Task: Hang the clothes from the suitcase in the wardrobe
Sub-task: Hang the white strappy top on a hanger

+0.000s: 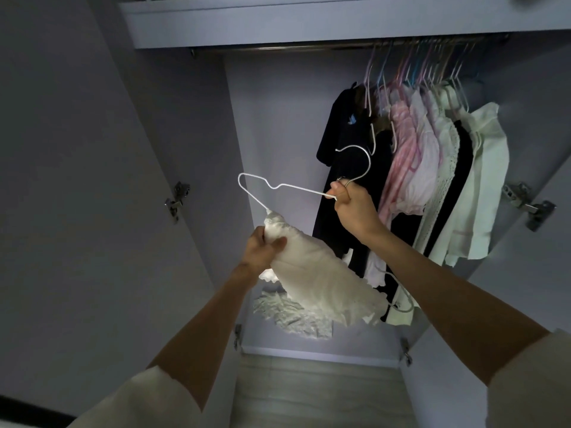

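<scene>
The right hand has its fingers clenched round the neck of a white wire hanger. The left hand bunches a white garment at the hanger's lower corner, left of the hung clothes and below the wardrobe rail.

You have two hands in frame: left hand, right hand; one white wire hanger at centre; one white garment on it; one rail across the top; three door hinges showing plainly
</scene>
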